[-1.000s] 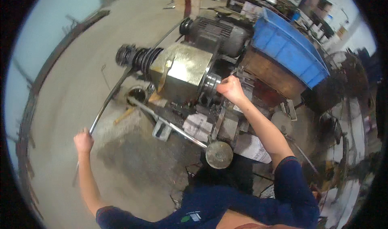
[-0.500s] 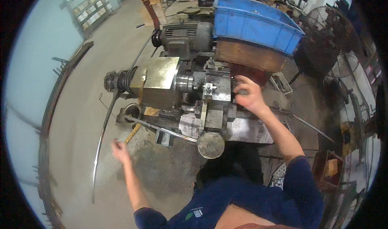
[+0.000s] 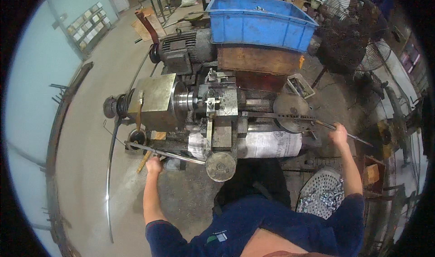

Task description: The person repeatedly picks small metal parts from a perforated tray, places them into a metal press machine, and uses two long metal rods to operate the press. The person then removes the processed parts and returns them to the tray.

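Worn metal lathe, greasy and dull

Lathe (image 3: 213, 107): matt grimy steel, chuck (image 3: 183, 100) brighter. Lever (image 3: 165, 153): smooth shiny metal. Crate (image 3: 260, 21): glossy blue plastic. Paper sheet (image 3: 267, 144) along front edge. Floor (image 3: 90, 134): rough concrete.

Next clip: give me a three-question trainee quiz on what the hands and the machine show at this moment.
1. True or false: the left hand grips the long chromed lever bar at the front of the grey metal lathe.
2. What does the right hand hold?
A. the blue plastic crate
B. the thin dark metal rod by the lathe's round perforated disc
C. the round metal handwheel
3. Fill in: the perforated basket of small metal parts sits below the ____ forearm.

Key: 1 true; 2 B; 3 right.
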A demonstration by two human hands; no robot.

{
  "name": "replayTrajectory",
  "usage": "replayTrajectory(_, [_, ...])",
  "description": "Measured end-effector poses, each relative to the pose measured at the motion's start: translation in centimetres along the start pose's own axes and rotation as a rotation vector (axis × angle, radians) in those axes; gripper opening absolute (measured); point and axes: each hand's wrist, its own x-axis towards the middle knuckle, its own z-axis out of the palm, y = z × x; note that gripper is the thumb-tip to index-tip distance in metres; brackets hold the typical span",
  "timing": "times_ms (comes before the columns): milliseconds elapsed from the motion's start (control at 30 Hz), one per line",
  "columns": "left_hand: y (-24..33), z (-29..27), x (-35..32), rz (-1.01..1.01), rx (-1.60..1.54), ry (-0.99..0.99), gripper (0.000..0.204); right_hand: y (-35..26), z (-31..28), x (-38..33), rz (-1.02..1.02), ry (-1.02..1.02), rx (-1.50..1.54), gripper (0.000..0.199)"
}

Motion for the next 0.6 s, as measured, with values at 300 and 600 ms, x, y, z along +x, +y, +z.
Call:
replayTrajectory(300, [-2.8,-6.4,-2.2,-0.33,-1.267,0.224,0.04,9.8,5.0,0.6,0.267,-0.128,-0.44,0.024])
replayTrajectory(600, [3.3,-4.8,0.4,-0.346,-1.607,0.358,0.031,4.5,4.8,-14.0,0.162,0.108,-0.185,0.019])
